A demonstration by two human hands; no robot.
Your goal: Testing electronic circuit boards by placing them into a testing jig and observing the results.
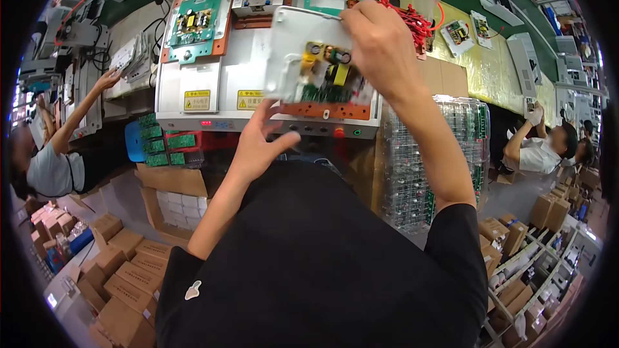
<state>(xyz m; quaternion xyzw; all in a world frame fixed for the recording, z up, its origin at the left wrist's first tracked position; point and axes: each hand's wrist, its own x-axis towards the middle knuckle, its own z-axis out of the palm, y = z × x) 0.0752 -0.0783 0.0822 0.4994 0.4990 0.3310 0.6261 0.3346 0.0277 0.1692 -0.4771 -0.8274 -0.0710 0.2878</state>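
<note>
Right hand (380, 45) grips a white casing (287, 51) by its upper right corner, above a bench machine (242, 64); left hand (255, 145) is spread near the lower edge.

A circuit board (336, 74) with yellow and black parts shows in the lower part of the casing; whether the left hand touches the casing, it is not clear. On the machine's left side, another board (193, 22) sits in a green frame (188, 53). Red wires (416, 22) lie just beside the right hand, and stacked clear trays (435, 167) stand below.
</note>
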